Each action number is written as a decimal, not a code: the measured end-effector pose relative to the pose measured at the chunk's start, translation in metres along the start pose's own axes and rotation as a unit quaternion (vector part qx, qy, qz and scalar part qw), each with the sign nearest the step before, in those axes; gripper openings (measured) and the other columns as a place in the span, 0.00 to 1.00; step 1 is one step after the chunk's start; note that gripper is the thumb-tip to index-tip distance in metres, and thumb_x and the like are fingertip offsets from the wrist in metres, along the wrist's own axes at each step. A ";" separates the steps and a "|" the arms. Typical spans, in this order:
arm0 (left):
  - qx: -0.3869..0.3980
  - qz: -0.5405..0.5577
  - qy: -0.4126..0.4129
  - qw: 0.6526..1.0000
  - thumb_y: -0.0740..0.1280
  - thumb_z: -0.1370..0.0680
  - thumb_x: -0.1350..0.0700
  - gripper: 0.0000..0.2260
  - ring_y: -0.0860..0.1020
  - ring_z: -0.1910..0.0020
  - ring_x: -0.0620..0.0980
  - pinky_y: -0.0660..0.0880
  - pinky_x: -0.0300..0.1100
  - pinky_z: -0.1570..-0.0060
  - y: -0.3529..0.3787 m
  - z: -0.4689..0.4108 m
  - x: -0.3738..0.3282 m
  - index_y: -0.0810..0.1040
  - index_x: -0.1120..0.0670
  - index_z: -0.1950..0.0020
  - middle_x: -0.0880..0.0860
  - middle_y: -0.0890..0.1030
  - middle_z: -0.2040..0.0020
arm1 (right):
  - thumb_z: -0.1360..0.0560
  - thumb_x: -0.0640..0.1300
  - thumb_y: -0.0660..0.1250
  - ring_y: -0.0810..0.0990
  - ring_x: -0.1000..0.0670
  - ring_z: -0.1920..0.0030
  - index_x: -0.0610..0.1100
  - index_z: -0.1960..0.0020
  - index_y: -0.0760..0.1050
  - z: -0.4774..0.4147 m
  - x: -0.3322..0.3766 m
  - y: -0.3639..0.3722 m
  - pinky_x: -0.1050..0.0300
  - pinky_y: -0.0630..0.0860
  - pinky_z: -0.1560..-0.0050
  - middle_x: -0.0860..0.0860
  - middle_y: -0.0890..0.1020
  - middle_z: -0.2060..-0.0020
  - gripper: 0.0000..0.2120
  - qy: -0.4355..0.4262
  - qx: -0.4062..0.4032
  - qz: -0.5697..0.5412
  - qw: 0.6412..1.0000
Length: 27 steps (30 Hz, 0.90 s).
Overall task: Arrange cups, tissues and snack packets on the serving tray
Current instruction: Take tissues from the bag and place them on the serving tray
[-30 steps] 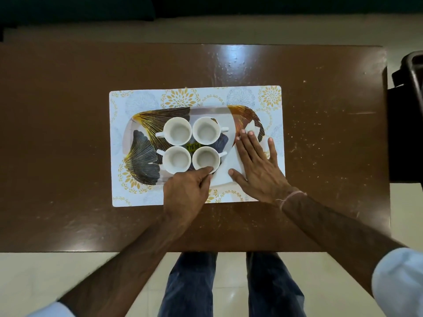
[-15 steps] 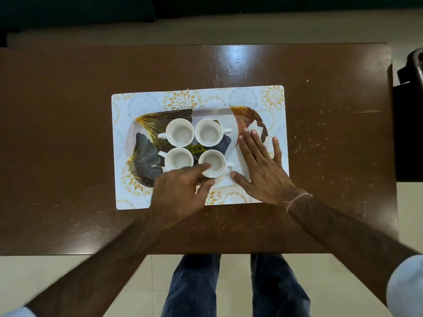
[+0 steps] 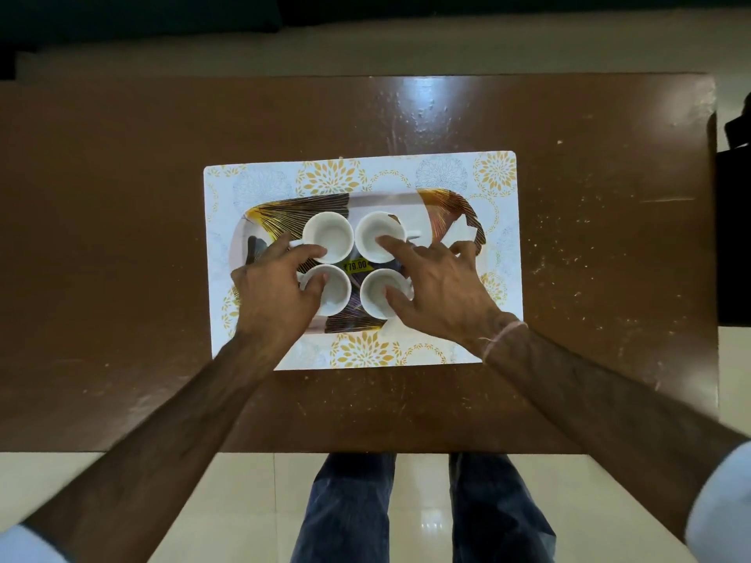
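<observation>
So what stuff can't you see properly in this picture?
- Head view: the white tissue is mostly covered by the right hand; only a corner shows.
- The tray's near left part lies under the left hand.
- The yellow price sticker is partly hidden between the cups.
- Whether the fingers grip the cups or only touch their rims is unclear.
- A dark object is cut off by the right edge.
</observation>
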<state>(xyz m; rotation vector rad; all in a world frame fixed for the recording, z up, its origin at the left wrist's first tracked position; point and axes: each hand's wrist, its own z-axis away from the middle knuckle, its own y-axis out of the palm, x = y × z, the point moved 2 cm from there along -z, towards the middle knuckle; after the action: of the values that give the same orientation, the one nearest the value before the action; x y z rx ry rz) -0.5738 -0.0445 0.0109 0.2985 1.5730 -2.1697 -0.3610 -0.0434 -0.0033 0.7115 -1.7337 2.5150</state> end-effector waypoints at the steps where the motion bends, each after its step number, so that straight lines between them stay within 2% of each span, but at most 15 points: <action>1: -0.002 0.014 -0.005 1.000 0.72 0.23 0.52 0.13 0.72 0.29 0.57 0.62 0.59 0.32 0.000 0.000 -0.002 0.83 0.47 0.39 0.57 0.75 0.28 | 0.25 0.58 0.62 0.80 0.39 0.43 0.51 0.26 0.64 -0.003 0.000 0.001 0.40 0.62 0.39 0.48 0.84 0.42 0.29 -0.001 0.000 0.006 1.000; 6: -0.004 0.038 -0.017 0.999 0.73 0.23 0.53 0.12 0.74 0.30 0.58 0.70 0.59 0.34 0.001 0.002 -0.007 0.84 0.49 0.40 0.59 0.75 0.29 | 0.23 0.55 0.61 0.79 0.40 0.43 0.51 0.30 0.70 -0.009 -0.005 0.002 0.42 0.61 0.40 0.48 0.85 0.44 0.22 -0.006 0.007 0.023 1.000; 10: -0.005 0.049 -0.027 0.998 0.73 0.24 0.53 0.13 0.72 0.29 0.60 0.69 0.61 0.33 0.003 0.003 -0.008 0.83 0.48 0.39 0.60 0.73 0.27 | 0.21 0.58 0.59 0.79 0.41 0.41 0.52 0.28 0.68 -0.010 -0.007 0.003 0.41 0.61 0.38 0.49 0.84 0.42 0.23 -0.001 0.025 0.021 0.999; 12: 0.002 0.042 -0.032 0.999 0.73 0.24 0.52 0.16 0.70 0.27 0.60 0.66 0.63 0.31 0.003 0.003 -0.009 0.82 0.47 0.36 0.59 0.69 0.24 | 0.21 0.62 0.58 0.79 0.42 0.42 0.51 0.26 0.65 -0.005 -0.005 0.003 0.40 0.63 0.38 0.49 0.83 0.42 0.27 0.007 0.001 0.002 1.000; 14: 0.003 0.007 -0.030 1.000 0.74 0.26 0.49 0.22 0.65 0.24 0.60 0.63 0.63 0.30 0.001 0.004 -0.011 0.78 0.44 0.32 0.57 0.64 0.21 | 0.22 0.66 0.56 0.77 0.44 0.43 0.51 0.28 0.65 0.005 -0.008 0.000 0.42 0.65 0.40 0.50 0.81 0.42 0.28 0.052 -0.069 -0.047 0.995; 17: -0.047 0.011 -0.015 0.999 0.76 0.29 0.49 0.26 0.61 0.23 0.57 0.58 0.63 0.31 -0.006 0.010 -0.017 0.75 0.44 0.32 0.52 0.61 0.21 | 0.22 0.61 0.60 0.72 0.44 0.44 0.48 0.32 0.69 0.024 -0.026 -0.002 0.47 0.67 0.47 0.46 0.75 0.41 0.24 0.163 -0.169 -0.062 0.970; 19: -0.080 0.034 0.005 0.996 0.74 0.29 0.49 0.23 0.61 0.24 0.56 0.58 0.60 0.32 -0.009 0.019 -0.027 0.75 0.45 0.35 0.50 0.64 0.23 | 0.23 0.57 0.66 0.72 0.43 0.42 0.46 0.33 0.68 0.038 -0.043 0.004 0.46 0.71 0.46 0.43 0.73 0.39 0.24 0.259 -0.167 -0.096 0.946; 21: -0.087 0.044 0.022 0.995 0.71 0.29 0.47 0.19 0.64 0.26 0.56 0.60 0.60 0.32 -0.009 0.027 -0.040 0.77 0.46 0.39 0.49 0.66 0.25 | 0.25 0.55 0.70 0.74 0.43 0.39 0.45 0.32 0.66 0.050 -0.056 0.016 0.49 0.74 0.43 0.43 0.71 0.36 0.26 0.323 -0.129 -0.178 0.921; 24: -0.091 0.062 0.037 0.993 0.70 0.28 0.49 0.16 0.69 0.30 0.58 0.61 0.61 0.31 -0.003 0.036 -0.060 0.79 0.50 0.42 0.51 0.71 0.29 | 0.25 0.50 0.72 0.78 0.47 0.42 0.45 0.33 0.65 0.058 -0.062 0.028 0.60 0.74 0.47 0.44 0.73 0.36 0.26 0.350 -0.093 -0.291 0.885; 27: -0.084 0.086 0.049 0.992 0.72 0.27 0.52 0.14 0.69 0.30 0.58 0.64 0.61 0.32 0.007 0.041 -0.071 0.80 0.53 0.42 0.54 0.74 0.30 | 0.25 0.50 0.73 0.77 0.50 0.44 0.45 0.33 0.65 0.058 -0.064 0.030 0.63 0.74 0.48 0.45 0.73 0.37 0.26 0.346 -0.105 -0.323 0.875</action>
<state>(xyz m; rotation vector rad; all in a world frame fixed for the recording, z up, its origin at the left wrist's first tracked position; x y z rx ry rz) -0.5042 -0.0692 0.0485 0.4736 1.7047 -1.9042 -0.2902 -0.0907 -0.0363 0.2431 -1.2051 1.7618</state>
